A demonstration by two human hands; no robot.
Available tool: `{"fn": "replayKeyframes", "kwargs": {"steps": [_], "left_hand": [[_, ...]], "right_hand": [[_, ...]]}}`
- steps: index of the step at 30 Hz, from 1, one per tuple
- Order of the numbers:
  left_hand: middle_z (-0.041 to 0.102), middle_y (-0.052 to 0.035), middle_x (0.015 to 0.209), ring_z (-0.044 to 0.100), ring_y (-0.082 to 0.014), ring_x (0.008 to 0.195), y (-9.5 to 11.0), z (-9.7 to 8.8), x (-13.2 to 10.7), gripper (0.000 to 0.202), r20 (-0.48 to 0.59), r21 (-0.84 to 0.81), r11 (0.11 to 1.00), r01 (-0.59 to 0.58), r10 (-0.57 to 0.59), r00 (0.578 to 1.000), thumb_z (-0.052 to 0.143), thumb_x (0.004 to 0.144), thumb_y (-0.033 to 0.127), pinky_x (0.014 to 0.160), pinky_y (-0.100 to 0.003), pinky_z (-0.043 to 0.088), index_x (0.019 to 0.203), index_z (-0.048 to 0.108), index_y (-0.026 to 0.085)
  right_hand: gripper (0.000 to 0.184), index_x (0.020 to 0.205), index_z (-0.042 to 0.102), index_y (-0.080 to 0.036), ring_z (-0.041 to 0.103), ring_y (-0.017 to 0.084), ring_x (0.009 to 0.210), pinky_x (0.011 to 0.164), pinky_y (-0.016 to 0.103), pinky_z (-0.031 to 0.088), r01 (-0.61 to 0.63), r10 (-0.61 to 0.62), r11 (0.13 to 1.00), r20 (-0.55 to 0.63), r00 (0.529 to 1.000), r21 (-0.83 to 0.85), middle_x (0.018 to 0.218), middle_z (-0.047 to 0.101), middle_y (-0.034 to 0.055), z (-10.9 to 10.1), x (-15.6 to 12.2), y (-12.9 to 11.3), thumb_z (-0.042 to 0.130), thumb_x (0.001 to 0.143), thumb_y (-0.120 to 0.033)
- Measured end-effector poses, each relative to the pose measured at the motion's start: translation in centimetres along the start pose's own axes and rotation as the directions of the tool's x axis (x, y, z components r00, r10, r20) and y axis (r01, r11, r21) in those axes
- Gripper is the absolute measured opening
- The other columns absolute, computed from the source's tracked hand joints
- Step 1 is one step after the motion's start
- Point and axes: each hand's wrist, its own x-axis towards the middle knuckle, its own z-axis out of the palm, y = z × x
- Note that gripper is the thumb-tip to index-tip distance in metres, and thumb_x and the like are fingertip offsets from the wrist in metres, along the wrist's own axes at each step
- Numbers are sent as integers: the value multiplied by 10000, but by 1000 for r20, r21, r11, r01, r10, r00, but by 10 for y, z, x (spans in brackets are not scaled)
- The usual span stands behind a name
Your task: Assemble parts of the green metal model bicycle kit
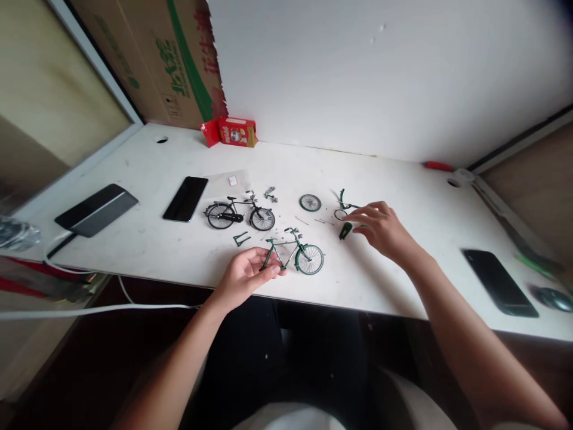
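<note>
My left hand (248, 272) is closed on the frame of a small green model bicycle (295, 254) that has only one wheel fitted, at its right end. My right hand (380, 230) reaches over loose green parts, its fingers curled down at a small green piece (345, 230); whether it grips it is hidden. A loose green wheel (310, 202) and a green curved mudguard part (344, 203) lie beyond. A finished black model bicycle (239, 214) stands to the left. A green fork piece (241, 239) and a grey part (270, 193) lie nearby.
On the white desk (403, 286) lie a black phone (185, 198), a dark tablet (96, 209) at the left, another phone (499, 282) and a mouse (555, 298) at the right. A red box (233, 131) and a cardboard carton (152, 54) stand at the back.
</note>
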Motion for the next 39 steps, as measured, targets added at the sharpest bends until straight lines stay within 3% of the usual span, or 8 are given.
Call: {"fn": "replayKeyframes", "kwargs": {"steps": [6, 13, 16, 19, 22, 28, 35, 39], "left_hand": [[776, -100, 1037, 810, -282, 1020, 2, -2, 0, 332, -9, -38, 999, -11, 10, 1000, 896, 850, 339, 959, -350, 581, 1004, 683, 137], [758, -68, 979, 805, -260, 1012, 6, -2, -1, 318, -8, -92, 996, -20, 19, 1000, 910, 830, 317, 942, -321, 568, 940, 663, 150], [755, -72, 991, 802, -262, 1003, 5, -3, -1, 327, -31, -94, 995, -37, 34, 999, 905, 834, 336, 920, -323, 572, 974, 673, 151], [746, -69, 1023, 799, -270, 1025, 4, -4, 0, 329, -56, -111, 993, -39, 33, 998, 896, 845, 353, 928, -333, 577, 981, 672, 155], [740, -66, 1061, 790, -272, 1070, 2, -4, 0, 312, -73, -121, 992, -38, 29, 997, 885, 858, 358, 966, -344, 570, 984, 678, 162], [757, -72, 1055, 770, -242, 1053, -1, -5, 0, 284, -70, -111, 993, -49, 42, 997, 875, 865, 344, 1009, -349, 544, 996, 694, 167], [755, -81, 1064, 722, -234, 1080, 0, -6, 1, 273, -52, -109, 990, -86, 81, 995, 861, 875, 357, 1013, -348, 524, 1016, 727, 167], [749, -89, 1101, 717, -248, 1105, 2, -6, 1, 235, -54, -186, 979, -79, 70, 996, 842, 886, 358, 1027, -371, 534, 983, 746, 166]], "right_hand": [[286, 1137, 818, -262, 585, 340, 1084, 969, 550, 528, 61, -61, 998, 51, 997, 16, 1161, 790, 124, 17, 5, 8, 583, 983, -209], [161, 1018, 759, -223, 649, 325, 967, 831, 487, 560, -77, 72, 994, 79, 994, 71, 998, 741, 145, 12, 7, 0, 609, 961, -235], [189, 1092, 776, -262, 665, 251, 799, 766, 454, 562, -160, 170, 968, -37, 985, 192, 978, 741, 103, 2, 4, -22, 644, 994, -356], [204, 1113, 802, -301, 681, 228, 857, 754, 418, 566, -121, 234, 863, -176, 956, 491, 1033, 755, 80, -5, 1, -54, 680, 997, -417], [202, 1154, 812, -318, 677, 196, 858, 703, 371, 579, -64, 280, 658, -166, 945, 750, 1023, 740, 64, -3, -3, -88, 712, 989, -381], [339, 1230, 797, -353, 731, 211, 1002, 864, 412, 648, -25, 165, 447, -55, 985, 894, 1148, 763, 62, 24, -7, -144, 829, 902, -276], [391, 1324, 754, -380, 731, 233, 945, 830, 440, 663, 60, 97, 684, -172, 980, 727, 1100, 765, 66, 47, -4, -168, 780, 942, -295], [436, 1384, 713, -385, 735, 233, 959, 835, 419, 662, 128, 34, 752, -232, 972, 647, 1094, 748, 64, 51, -3, -167, 743, 967, -260]]}}
